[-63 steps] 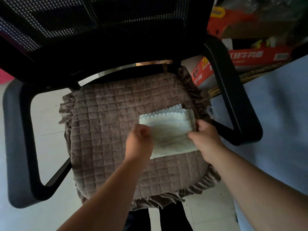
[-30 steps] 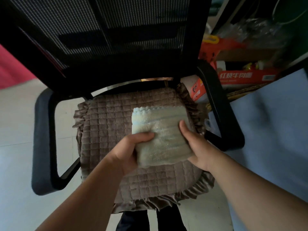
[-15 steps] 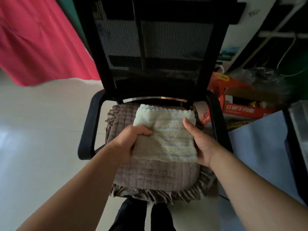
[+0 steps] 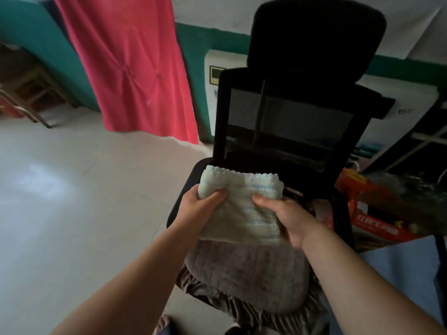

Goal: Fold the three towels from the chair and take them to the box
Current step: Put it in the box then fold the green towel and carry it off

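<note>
I hold the folded towel (image 4: 239,209) in both hands, lifted clear above the chair (image 4: 297,122), over the back half of the seat. My left hand (image 4: 200,209) grips its edge at nine o'clock, thumb pressed across the top and fingers curled underneath. My right hand (image 4: 287,218) clasps the edge at three o'clock, thumb lying on top near the towel's upper corner and the palm cupping it from the side and below. The towel is pale, with faint blue stripes and a scalloped far edge at twelve o'clock; it looks like a thick stack of layers, though I cannot tell how many towels are in it. Below it, toward six o'clock, lies the brown quilted cushion (image 4: 249,279) with its ruffled skirt, covering the seat. The chair's black mesh back and headrest rise at twelve o'clock, straight behind the towel. At ten o'clock a red cloth (image 4: 135,68) hangs down to the pale floor (image 4: 60,201), in front of a teal wall. At three o'clock, past the chair's armrest, sits an orange carton (image 4: 377,226) with printed characters, among other clutter too dim to make out. A grey-blue sheet (image 4: 399,274) spreads at four o'clock, beside my right forearm.
</note>
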